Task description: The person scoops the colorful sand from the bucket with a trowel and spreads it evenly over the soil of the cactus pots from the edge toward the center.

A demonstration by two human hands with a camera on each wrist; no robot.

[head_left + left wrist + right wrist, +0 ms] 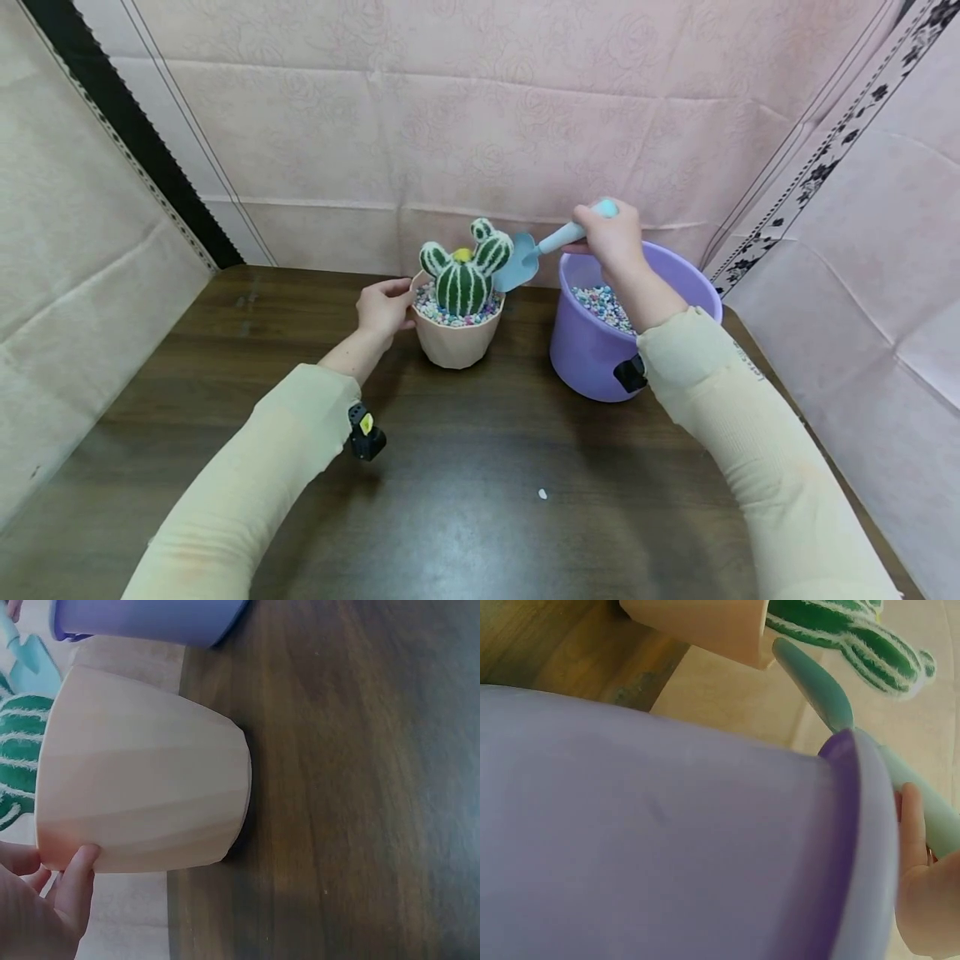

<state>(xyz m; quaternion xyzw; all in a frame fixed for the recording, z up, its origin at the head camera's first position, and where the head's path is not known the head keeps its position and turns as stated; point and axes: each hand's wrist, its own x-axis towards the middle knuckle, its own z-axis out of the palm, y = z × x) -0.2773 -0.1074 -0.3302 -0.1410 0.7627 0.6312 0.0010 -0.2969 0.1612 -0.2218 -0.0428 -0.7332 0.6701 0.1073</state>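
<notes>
Pale patterned cloth [450,125] is hanging behind and to both sides of a brown counter [450,508]. At the left, the left hand [381,310] is pinching the pot [454,345] by its left rim, thumb against the outer wall. Standing upright, the pot is holding a cactus [462,290] and, around its base, coloured pebbles [450,319]. Just to the right, a blue scoop [555,239] is slanting down leftward, its blade beside the pot's right rim; whether they are touching, I cannot tell. No pebbles are showing on the blade. The right hand [611,237] is gripping the scoop's handle, fingers curled round it, and is hovering over the bucket's left rim. The left hand is lying nearer the pot, the right nearer the bucket. Rightmost, that purple bucket [596,354] is holding more pebbles [603,307].
</notes>
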